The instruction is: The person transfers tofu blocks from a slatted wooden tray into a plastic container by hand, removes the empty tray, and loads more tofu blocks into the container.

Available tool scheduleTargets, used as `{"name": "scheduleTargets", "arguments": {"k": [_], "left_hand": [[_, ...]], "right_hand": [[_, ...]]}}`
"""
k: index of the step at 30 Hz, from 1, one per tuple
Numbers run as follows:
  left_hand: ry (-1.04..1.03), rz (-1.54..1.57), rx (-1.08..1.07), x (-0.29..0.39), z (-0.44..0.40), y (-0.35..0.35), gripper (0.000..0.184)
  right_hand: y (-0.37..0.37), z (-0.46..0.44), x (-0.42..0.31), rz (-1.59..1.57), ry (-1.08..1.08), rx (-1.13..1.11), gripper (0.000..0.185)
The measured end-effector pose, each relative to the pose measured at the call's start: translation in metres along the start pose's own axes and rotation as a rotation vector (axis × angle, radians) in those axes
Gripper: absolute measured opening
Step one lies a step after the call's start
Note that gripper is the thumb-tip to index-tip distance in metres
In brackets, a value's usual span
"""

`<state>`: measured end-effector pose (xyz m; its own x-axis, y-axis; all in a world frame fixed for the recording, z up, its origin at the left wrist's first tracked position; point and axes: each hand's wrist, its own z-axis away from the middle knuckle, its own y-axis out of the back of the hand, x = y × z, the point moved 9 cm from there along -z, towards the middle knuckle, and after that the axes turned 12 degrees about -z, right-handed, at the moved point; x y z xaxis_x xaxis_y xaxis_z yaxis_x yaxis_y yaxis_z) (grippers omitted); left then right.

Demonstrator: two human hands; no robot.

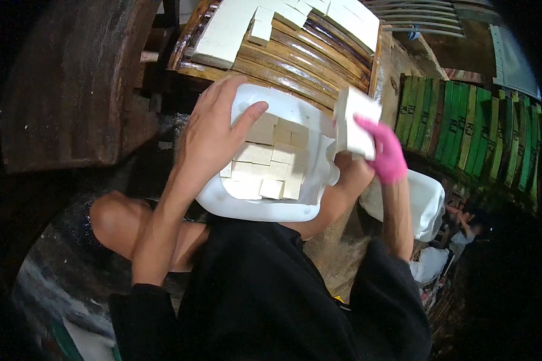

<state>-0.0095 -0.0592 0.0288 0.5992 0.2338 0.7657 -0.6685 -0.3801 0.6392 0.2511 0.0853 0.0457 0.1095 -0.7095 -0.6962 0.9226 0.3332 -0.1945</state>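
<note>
A white plastic container with a cut-open top sits between the person's knees, holding several pale tofu blocks. My left hand grips its left rim, with the thumb over the inner side and fingers along the outside. To the right, my right hand, in a pink glove, is closed on white tofu, slightly blurred, just beyond the container's right edge. Ahead is a slatted wooden rack bearing more tofu along its left and far sides, including small cut pieces.
Green slatted wooden frames stand at the right. Another white plastic container is on the floor beside my right arm. A large dark drum-like object rises at the left. Another person is visible at the lower right.
</note>
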Motion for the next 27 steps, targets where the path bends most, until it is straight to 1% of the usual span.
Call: {"name": "scheduleTargets", "arguments": {"k": [1, 2, 3, 4, 6, 8, 9, 12, 13, 16, 17, 20, 22, 24, 26, 27], "left_hand": [[-0.008, -0.004, 0.01, -0.001, 0.0, -0.001, 0.05], [-0.019, -0.01, 0.016, -0.002, 0.0, -0.001, 0.05], [-0.028, -0.005, 0.014, -0.001, 0.0, -0.001, 0.05], [-0.037, 0.0, 0.015, -0.001, 0.0, -0.002, 0.051], [-0.057, 0.013, 0.019, -0.002, 0.001, -0.002, 0.052], [-0.07, 0.027, 0.03, -0.004, 0.002, -0.002, 0.054], [-0.072, 0.025, 0.049, -0.006, 0.002, -0.001, 0.055], [-0.077, 0.023, 0.098, -0.009, 0.007, -0.002, 0.056], [-0.082, 0.026, 0.112, -0.01, 0.007, -0.003, 0.056], [-0.089, -0.004, 0.147, -0.008, 0.008, -0.003, 0.056], [-0.093, -0.022, 0.152, -0.009, 0.009, -0.002, 0.056], [-0.082, 0.017, 0.131, -0.008, 0.007, -0.001, 0.056], [-0.085, 0.011, 0.123, -0.008, 0.006, -0.002, 0.056], [-0.094, 0.002, 0.114, -0.008, 0.007, -0.003, 0.056], [-0.101, -0.01, 0.124, -0.008, 0.006, -0.004, 0.056], [-0.1, -0.002, 0.115, -0.006, 0.007, -0.004, 0.056]], "right_hand": [[-0.016, 0.029, 0.014, 0.015, -0.021, -0.006, 0.042], [-0.023, 0.042, 0.034, 0.035, -0.124, -0.009, 0.045], [-0.029, 0.052, 0.049, 0.057, -0.136, 0.039, 0.046], [-0.061, 0.061, 0.049, 0.145, -0.194, 0.017, 0.047], [-0.074, 0.044, 0.062, 0.291, -0.1, -0.049, 0.047], [-0.082, 0.017, 0.051, 0.844, 0.115, -0.048, 0.051], [-0.111, 0.02, 0.038, 1.124, 0.384, -0.133, 0.027], [-0.12, -0.001, 0.07, 1.613, 0.626, -0.265, 0.03], [-0.116, -0.007, 0.081, 1.676, 0.563, -0.235, 0.033], [-0.091, -0.027, 0.094, 1.745, 0.643, -0.158, 0.037], [-0.076, -0.037, 0.096, 1.717, 0.577, -0.15, 0.038], [-0.041, -0.061, 0.097, 1.576, 0.449, -0.019, 0.049], [-0.029, -0.092, 0.104, 1.544, 0.306, -0.12, 0.057], [-0.028, -0.105, 0.107, 1.58, 0.253, -0.155, 0.062], [-0.038, -0.109, 0.101, 1.706, 0.298, -0.131, 0.066], [-0.044, -0.103, 0.096, 1.695, 0.383, -0.108, 0.058]]}}
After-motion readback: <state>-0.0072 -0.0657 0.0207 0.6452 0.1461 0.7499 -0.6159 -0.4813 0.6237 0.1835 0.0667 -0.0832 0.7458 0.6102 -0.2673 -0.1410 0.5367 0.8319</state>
